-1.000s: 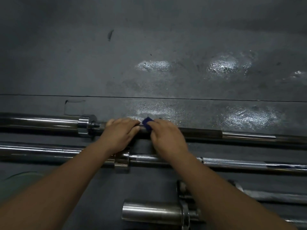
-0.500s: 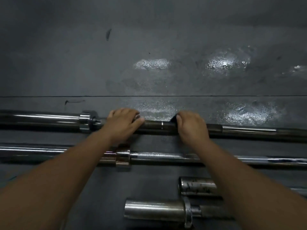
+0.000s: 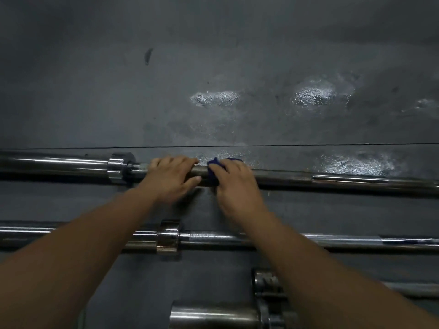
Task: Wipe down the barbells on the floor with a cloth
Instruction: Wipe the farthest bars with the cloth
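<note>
While both hands grip the far barbell (image 3: 332,180), left hand (image 3: 172,178) bare, right hand (image 3: 234,184) around a blue cloth (image 3: 212,170), three more bars lie nearer.

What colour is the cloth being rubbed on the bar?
Dark blue. The cloth shows best in the head view, under the right hand.

Blue cloth (image 3: 213,170) wraps the far steel barbell (image 3: 332,179), lying flat crosswise.

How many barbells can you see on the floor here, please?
4: the farthest barbell under both hands, the second barbell nearer, and two sleeve ends at bottom; arms may hide more.
</note>
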A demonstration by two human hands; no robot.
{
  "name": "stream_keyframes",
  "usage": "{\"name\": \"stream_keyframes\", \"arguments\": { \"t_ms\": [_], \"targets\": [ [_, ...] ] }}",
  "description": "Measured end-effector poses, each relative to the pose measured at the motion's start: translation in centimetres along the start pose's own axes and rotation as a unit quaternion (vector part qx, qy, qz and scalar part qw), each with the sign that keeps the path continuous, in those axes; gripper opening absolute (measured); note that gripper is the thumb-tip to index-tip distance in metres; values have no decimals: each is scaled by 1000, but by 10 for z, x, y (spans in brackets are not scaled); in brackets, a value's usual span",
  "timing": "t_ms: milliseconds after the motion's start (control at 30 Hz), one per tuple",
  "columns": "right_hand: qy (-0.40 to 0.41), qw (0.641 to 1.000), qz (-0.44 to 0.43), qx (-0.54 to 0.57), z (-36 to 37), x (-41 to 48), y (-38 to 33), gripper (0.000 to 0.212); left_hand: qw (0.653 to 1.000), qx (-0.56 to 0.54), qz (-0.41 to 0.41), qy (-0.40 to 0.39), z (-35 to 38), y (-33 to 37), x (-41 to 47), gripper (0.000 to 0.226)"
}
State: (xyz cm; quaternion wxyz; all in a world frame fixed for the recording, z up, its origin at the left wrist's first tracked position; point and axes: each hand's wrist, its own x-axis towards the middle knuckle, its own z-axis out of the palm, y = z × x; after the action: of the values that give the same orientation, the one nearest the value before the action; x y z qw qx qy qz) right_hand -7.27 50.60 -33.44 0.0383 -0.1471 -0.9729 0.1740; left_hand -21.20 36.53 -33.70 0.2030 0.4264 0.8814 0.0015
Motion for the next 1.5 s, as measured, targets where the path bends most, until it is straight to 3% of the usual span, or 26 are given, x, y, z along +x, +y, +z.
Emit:
{"name": "stream_keyframes", "arguments": {
  "t_ms": [67, 100, 233, 300, 400, 467, 500, 633, 700, 733, 867, 967, 1067, 1200, 1267, 1333, 1400, 1500],
  "targets": [
    [-24, 999, -22, -29, -14, -1, 35, 49, 1000, -13, 6, 0, -1, -2, 5, 58],
    [-3, 999, 9, -41, -22, -7, 58, 48, 1000, -19, 7, 1, -2, -5, 8, 53],
    [127, 961, 239, -54, -33, -37, 107, 40, 1000, -24, 7, 14, -1, -3, 6, 52],
    [139, 966, 217, -21, -15, -28, 64, 39, 1000, -23, 5, 8, -1, 1, 2, 56],
    [32, 999, 22, 14, -3, -25, 9, 47, 1000, -29, 4, 10, -2, 0, 0, 62],
    [1, 999, -46, -17, -15, -26, 30, 43, 999, -35, 9, 2, 0, -5, -2, 66],
    [9, 999, -25, -36, -25, -30, 51, 43, 999, -38, 12, 2, 1, -6, -4, 70],
    [32, 967, 240, -76, -59, -46, 109, 39, 999, -39, 8, 6, 4, -2, -13, 83],
    [0, 952, 287, -105, -55, -42, 96, 46, 999, -39, 3, 2, 6, 3, -19, 84],
    [-22, 954, 279, -104, -53, -39, 87, 49, 999, -42, 1, 6, 6, 5, -22, 83],
    [-84, 987, 82, -108, -46, -44, 93, 62, 996, -81, 12, 23, 3, 2, -35, 78],
    [-42, 989, 130, -62, -56, -59, 122, 54, 994, -100, 21, 32, 5, 1, -45, 72],
    [13, 981, 193, 11, -45, -59, 93, 42, 992, -111, 15, 51, 10, 6, -56, 65],
    [-43, 997, 37, 45, -13, -44, 3, 47, 989, -121, 4, 90, 12, 13, -73, 47],
    [-79, 997, -9, 20, -14, -44, -5, 49, 985, -134, 6, 112, 13, 13, -80, 39],
    [-68, 997, 24, -15, -19, -59, 17, 44, 982, -122, 0, 147, 11, 5, -84, 34],
    [-2, 991, 127, -34, -28, -79, 38, 38, 980, -67, -36, 182, 13, -11, -88, 35],
    [60, 976, 207, -20, -13, -75, 19, 34, 984, -9, -105, 144, 21, -28, -92, 37]
  ]
}}
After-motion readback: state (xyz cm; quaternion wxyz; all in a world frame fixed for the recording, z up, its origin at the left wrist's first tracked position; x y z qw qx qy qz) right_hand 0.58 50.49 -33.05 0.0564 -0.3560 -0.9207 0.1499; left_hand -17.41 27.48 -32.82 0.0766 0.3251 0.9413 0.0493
